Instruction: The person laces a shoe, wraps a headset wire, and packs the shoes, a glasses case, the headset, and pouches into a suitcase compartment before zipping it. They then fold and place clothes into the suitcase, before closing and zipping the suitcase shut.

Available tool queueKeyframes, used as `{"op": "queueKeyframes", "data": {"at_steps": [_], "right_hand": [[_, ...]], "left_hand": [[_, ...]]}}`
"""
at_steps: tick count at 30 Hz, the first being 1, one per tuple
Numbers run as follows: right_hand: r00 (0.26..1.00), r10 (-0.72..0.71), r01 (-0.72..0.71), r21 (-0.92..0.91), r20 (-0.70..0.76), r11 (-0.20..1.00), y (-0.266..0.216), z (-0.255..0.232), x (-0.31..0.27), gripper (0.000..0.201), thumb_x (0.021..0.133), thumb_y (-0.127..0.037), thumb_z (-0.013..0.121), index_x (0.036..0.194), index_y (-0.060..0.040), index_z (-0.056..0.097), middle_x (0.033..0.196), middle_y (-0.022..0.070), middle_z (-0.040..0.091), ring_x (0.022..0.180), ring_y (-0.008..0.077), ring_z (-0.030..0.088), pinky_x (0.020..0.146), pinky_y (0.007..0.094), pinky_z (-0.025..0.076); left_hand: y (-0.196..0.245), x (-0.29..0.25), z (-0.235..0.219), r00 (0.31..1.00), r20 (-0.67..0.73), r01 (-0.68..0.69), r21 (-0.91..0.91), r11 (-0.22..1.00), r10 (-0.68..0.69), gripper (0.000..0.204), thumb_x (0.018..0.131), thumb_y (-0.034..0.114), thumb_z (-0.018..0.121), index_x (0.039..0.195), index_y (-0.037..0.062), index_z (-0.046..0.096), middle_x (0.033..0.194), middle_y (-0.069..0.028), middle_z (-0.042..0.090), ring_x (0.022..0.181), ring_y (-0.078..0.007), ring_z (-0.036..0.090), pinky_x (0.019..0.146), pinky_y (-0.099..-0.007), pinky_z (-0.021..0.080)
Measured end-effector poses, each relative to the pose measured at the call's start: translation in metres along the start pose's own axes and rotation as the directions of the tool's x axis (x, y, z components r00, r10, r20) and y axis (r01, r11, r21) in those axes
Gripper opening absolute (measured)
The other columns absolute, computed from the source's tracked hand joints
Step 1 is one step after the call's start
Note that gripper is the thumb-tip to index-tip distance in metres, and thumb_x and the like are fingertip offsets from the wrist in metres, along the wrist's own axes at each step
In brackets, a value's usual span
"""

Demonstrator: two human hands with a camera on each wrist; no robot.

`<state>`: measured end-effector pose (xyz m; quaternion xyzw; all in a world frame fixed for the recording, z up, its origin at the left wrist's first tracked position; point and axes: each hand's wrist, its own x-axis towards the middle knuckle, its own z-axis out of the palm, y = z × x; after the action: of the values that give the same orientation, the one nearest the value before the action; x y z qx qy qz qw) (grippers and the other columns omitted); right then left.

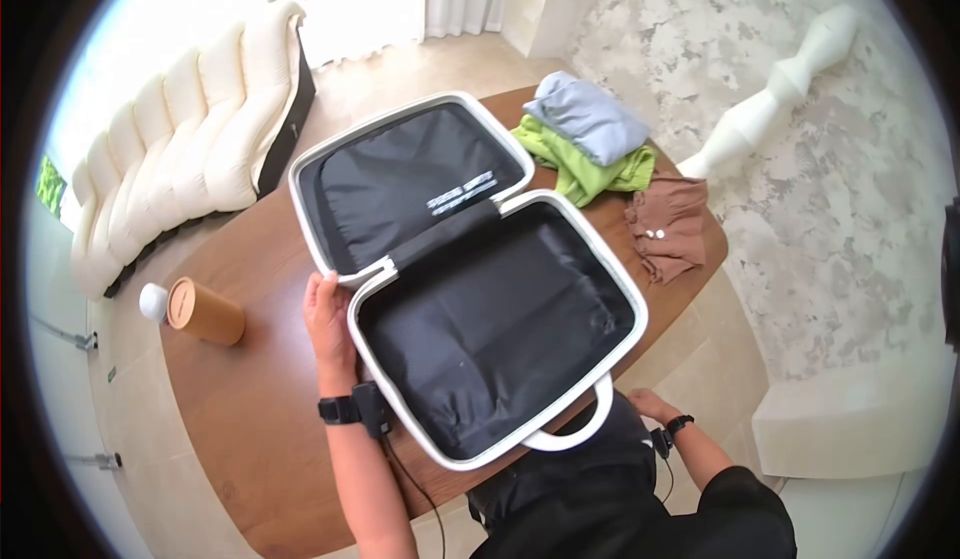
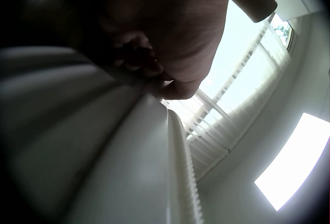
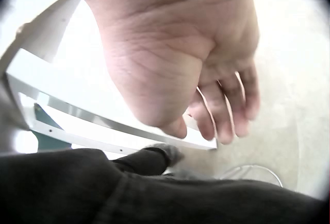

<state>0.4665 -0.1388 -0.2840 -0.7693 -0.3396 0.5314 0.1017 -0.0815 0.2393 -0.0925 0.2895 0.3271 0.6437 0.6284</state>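
Observation:
A white hard-shell suitcase [image 1: 490, 339] lies open on the wooden table, its black lining bare. The lid [image 1: 385, 184], with white lettering on its lining, is tipped back on the far side. At the near left corner of the lid, beside the hinge, my left hand [image 1: 328, 321] grips the rim with curled fingers. The left wrist view shows that hand [image 2: 175, 38] dark against the white shell [image 2: 129, 157] and its zipper edge. My right hand [image 1: 652, 406] hangs beside my leg, holding nothing. Its fingers [image 3: 221, 110] are loosely bent in the right wrist view.
On the table's far right lie a folded light blue garment [image 1: 590, 114], a green one [image 1: 560, 164] and a brown one [image 1: 672, 229]. An orange-brown cylinder [image 1: 210, 314] and a small white object [image 1: 153, 302] are at the left. A cream sofa [image 1: 190, 129] stands beyond.

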Motion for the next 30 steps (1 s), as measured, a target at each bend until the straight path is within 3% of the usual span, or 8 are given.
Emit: {"op": "queueKeyframes", "data": {"at_steps": [2,4,8,10,19,21,24,30], "right_hand": [[0.869,-0.259,0.27,-0.034,-0.42,0.962,-0.002,-0.034,-0.002,0.031,0.104,-0.021,0.052,0.102,0.0007,0.073,0.076,0.0046,0.069,0.068,0.0141,0.065,0.065,0.0311,0.053],[0.564,-0.045,0.439,0.253,-0.825,0.862,-0.024,-0.073,-0.005,0.031,0.104,-0.024,0.053,0.096,-0.0013,0.073,0.066,0.0006,0.06,0.06,0.0129,0.058,0.059,0.0303,0.048],[0.325,-0.198,0.568,0.024,-0.925,0.822,-0.16,-0.143,-0.053,0.026,0.103,-0.022,0.061,0.119,-0.0015,0.064,0.074,0.0025,0.063,0.066,0.0119,0.059,0.062,0.0277,0.048],[0.1,-0.516,0.447,-0.425,-0.851,0.787,-0.211,-0.167,-0.05,0.033,0.101,-0.016,0.066,0.131,-0.0032,0.06,0.099,0.0107,0.073,0.086,0.0199,0.068,0.076,0.0329,0.055],[0.461,-0.282,0.305,-0.148,-0.842,0.941,-0.285,-0.226,0.009,0.088,0.085,-0.037,0.086,0.146,0.0116,0.046,0.124,0.0219,0.07,0.11,0.0256,0.069,0.097,0.036,0.054],[0.675,-0.354,0.485,0.028,-0.647,0.874,-0.279,-0.236,0.011,0.074,0.087,-0.031,0.085,0.141,0.0088,0.055,0.127,0.0176,0.07,0.112,0.0219,0.068,0.097,0.0355,0.054],[0.681,-0.408,0.659,0.266,-0.609,0.703,-0.27,-0.228,0.007,0.059,0.089,-0.024,0.084,0.134,0.0063,0.061,0.125,0.0128,0.071,0.11,0.0192,0.068,0.097,0.0342,0.054],[0.526,-0.495,0.776,0.153,-0.691,0.611,-0.284,-0.212,-0.046,0.047,0.093,-0.018,0.079,0.13,0.0063,0.063,0.123,0.0119,0.072,0.109,0.0174,0.068,0.098,0.0327,0.053]], "left_hand": [[-0.002,0.001,-0.001,0.999,0.013,-0.046,0.023,0.999,0.046,0.029,0.105,0.015,0.062,0.08,0.0147,0.047,0.068,0.0076,0.04,0.061,-0.0033,0.036,0.057,-0.0223,0.033],[-0.006,0.001,-0.002,0.997,0.001,-0.08,0.081,0.994,0.08,0.03,0.106,0.018,0.062,0.08,0.0149,0.047,0.068,0.008,0.039,0.06,-0.0028,0.034,0.055,-0.0213,0.032],[-0.001,-0.003,0.003,0.993,-0.008,-0.111,0.19,0.975,0.115,0.03,0.106,0.021,0.061,0.082,0.0161,0.045,0.068,0.0082,0.039,0.059,-0.002,0.034,0.054,-0.0191,0.032],[-0.006,0.001,-0.004,0.993,-0.021,-0.113,0.2,0.973,0.12,0.03,0.107,0.022,0.06,0.082,0.0162,0.044,0.068,0.0083,0.039,0.059,-0.0019,0.034,0.055,-0.0193,0.032],[-0.002,-0.003,0.001,0.99,-0.012,-0.136,0.225,0.965,0.142,0.03,0.108,0.022,0.059,0.083,0.0154,0.045,0.068,0.0079,0.04,0.059,-0.0022,0.034,0.055,-0.0198,0.033],[-0.002,-0.005,0.005,0.989,-0.013,-0.14,0.224,0.964,0.147,0.03,0.107,0.021,0.06,0.082,0.0152,0.045,0.069,0.0077,0.041,0.06,-0.0024,0.034,0.055,-0.0202,0.033],[-0.007,-0.002,0.0,0.989,-0.021,-0.14,0.214,0.967,0.147,0.03,0.107,0.02,0.059,0.082,0.0151,0.045,0.069,0.0074,0.04,0.06,-0.0024,0.034,0.055,-0.0204,0.033],[-0.012,-0.001,0.002,0.987,-0.004,-0.16,0.161,0.974,0.162,0.033,0.108,0.018,0.059,0.078,0.0149,0.044,0.07,0.0075,0.04,0.062,-0.0026,0.034,0.056,-0.0218,0.032]]}}
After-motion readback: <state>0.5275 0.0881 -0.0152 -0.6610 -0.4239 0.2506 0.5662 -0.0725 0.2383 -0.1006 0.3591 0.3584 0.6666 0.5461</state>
